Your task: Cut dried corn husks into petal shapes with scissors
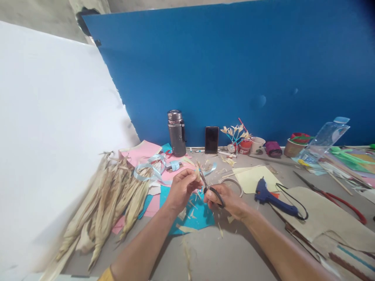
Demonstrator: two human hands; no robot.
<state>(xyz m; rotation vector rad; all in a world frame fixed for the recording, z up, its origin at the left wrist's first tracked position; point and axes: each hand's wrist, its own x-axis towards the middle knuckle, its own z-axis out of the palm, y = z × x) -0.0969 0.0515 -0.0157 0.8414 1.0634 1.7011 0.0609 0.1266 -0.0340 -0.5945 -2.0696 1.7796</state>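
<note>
So the small black-handled metal scissors (217, 197) are gripped in the curled right hand (221, 198), over the blue paper sheet (193, 214). Left hand (184, 187) is pinched on a pale husk scrap (197, 173). Clear plastic bottle (326, 138) leans, looks empty.

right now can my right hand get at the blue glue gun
Probably yes: the blue glue gun lies to the right of the right hand, and nothing upright seems to stand between them. That hand holds the scissors, though, which would hamper gripping.
</note>
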